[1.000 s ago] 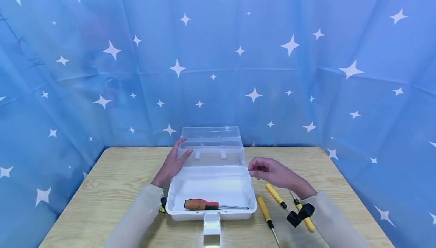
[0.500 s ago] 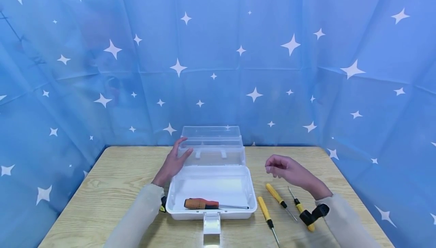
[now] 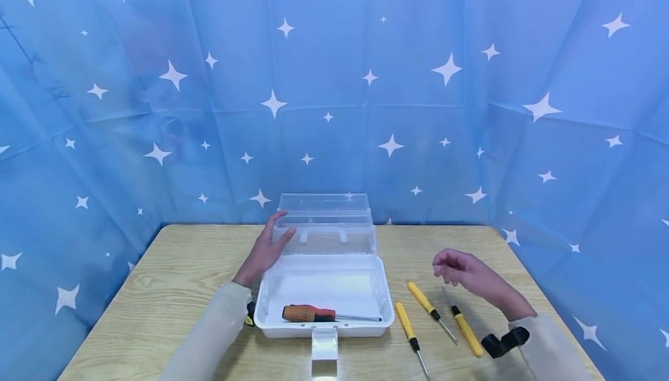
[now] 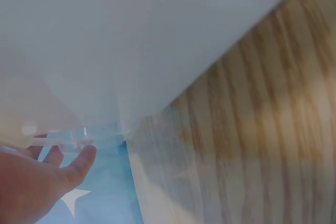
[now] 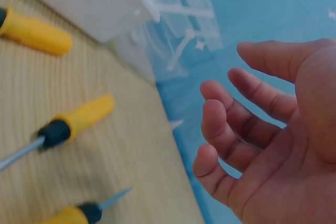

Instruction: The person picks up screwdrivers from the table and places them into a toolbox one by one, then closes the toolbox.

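A white toolbox (image 3: pixel 325 294) stands on the table with its clear lid (image 3: pixel 324 240) tilted back. Inside lies a screwdriver (image 3: pixel 309 313) with an orange and red handle. My left hand (image 3: pixel 263 253) holds the lid's left edge, thumb on the near side; in the left wrist view that hand (image 4: pixel 37 182) has its fingers about the clear plastic. Right of the box my right hand (image 3: pixel 467 273) hovers with loosely curled fingers and nothing in them. Below it lies a yellow screwdriver (image 3: pixel 467 334); the right wrist view shows the bare palm of this hand (image 5: pixel 273 150).
Two more yellow screwdrivers, one nearest the box (image 3: pixel 405 320) and one in the middle (image 3: pixel 420 297), lie to its right. The box's latch (image 3: pixel 325 343) hangs down in front. A blue curtain (image 3: pixel 334 108) with white stars stands behind the wooden table (image 3: pixel 198 259).
My right hand has moved from beside the box's right rear corner out to the right, over the yellow screwdrivers. The left hand stays on the lid.
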Demonstrator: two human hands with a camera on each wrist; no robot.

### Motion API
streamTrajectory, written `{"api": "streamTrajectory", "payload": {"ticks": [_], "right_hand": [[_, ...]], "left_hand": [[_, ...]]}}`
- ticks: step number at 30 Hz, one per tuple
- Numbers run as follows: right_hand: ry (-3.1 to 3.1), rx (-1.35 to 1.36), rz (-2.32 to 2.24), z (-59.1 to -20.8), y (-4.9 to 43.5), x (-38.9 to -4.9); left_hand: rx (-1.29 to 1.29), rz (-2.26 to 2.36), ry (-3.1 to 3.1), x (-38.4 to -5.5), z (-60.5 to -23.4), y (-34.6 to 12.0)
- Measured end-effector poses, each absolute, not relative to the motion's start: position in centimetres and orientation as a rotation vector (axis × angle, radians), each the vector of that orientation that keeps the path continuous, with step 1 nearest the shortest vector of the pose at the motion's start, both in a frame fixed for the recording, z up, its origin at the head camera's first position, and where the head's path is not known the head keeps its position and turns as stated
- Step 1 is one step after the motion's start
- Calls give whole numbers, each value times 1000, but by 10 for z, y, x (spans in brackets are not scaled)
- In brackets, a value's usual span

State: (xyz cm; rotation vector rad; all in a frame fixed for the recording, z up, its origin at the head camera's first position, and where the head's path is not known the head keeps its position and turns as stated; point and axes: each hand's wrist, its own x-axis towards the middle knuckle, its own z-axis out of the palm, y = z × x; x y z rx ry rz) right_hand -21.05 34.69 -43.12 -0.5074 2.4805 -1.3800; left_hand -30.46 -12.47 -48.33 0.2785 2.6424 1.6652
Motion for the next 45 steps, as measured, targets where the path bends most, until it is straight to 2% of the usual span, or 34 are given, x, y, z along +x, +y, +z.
{"api": "streamTrajectory", "payload": {"ticks": [25, 39, 45], "right_hand": [[2333, -278, -1468, -486, 406, -192], [2380, -162, -1396, -500, 409, -190], [2343, -205, -1431, -503, 406, -190]], "left_hand": [[308, 1700, 2610, -305, -485, -123], [315, 1705, 2619, -306, -486, -126], [326, 1707, 2617, -305, -484, -126]]}}
